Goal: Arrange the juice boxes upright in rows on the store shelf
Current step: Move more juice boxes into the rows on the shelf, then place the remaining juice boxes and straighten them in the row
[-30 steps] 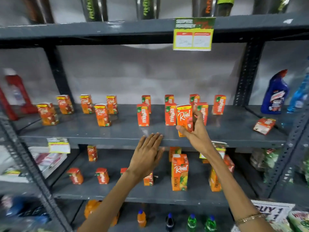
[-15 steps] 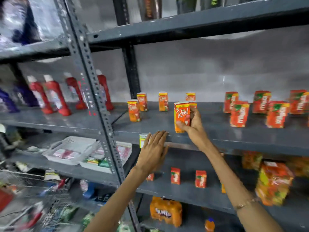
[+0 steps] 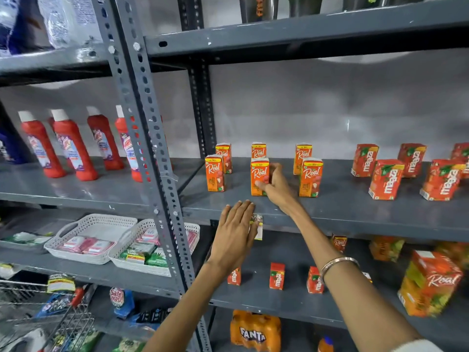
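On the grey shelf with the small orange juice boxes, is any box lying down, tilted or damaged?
Nothing stands out. The six orange Real juice boxes all stand upright, three in front and three behind; the right hand holds the middle front box. The red Maaza boxes farther right also stand upright, turned at slight angles. I see no damage or spill.

A shop aisle: grey slotted-steel shelving [image 3: 355, 207] stocked with rows of small orange "Real" juice cartons [image 3: 310, 177], red "Maaza" cartons [image 3: 385, 182], red plastic cleaner bottles [image 3: 73, 146], an orange Fanta multipack [image 3: 255, 332], a paper price tag [image 3: 257, 226] on the shelf edge and a wire trolley [image 3: 38, 313] at lower left
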`<state>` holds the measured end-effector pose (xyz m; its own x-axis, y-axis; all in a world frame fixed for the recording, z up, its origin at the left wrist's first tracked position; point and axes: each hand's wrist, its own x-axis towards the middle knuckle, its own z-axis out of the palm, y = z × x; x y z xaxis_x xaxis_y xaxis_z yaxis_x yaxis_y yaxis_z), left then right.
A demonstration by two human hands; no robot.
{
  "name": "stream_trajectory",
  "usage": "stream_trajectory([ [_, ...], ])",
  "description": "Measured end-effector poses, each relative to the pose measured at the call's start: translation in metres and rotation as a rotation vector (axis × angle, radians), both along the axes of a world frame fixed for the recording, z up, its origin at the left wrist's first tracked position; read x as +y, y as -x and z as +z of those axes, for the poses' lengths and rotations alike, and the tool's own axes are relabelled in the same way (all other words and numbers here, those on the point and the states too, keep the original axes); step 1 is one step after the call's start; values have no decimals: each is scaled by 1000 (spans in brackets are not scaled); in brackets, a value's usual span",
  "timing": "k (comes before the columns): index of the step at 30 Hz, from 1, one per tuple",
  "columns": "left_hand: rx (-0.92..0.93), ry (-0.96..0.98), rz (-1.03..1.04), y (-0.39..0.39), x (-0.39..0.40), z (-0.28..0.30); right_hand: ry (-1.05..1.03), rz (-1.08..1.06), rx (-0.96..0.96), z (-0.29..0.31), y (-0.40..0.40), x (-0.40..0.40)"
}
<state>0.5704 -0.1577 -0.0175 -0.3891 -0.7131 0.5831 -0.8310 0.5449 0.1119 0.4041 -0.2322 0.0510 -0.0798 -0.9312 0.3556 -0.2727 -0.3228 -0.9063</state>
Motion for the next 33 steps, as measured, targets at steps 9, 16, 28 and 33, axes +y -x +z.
stream_trajectory([
  [9, -14, -10, 10, 0, 0, 1, 22, -31, 54, -3, -2, -11],
  [16, -21, -56, 17, -3, 6, 7, 11, -51, 83, -2, 2, 14],
  [28, 42, 8, -190, 133, 49, 6, 334, -427, -17, -29, 168, 156],
  [33, -30, 18, -238, 255, 80, 6, 331, -533, 61, -34, 288, 198],
])
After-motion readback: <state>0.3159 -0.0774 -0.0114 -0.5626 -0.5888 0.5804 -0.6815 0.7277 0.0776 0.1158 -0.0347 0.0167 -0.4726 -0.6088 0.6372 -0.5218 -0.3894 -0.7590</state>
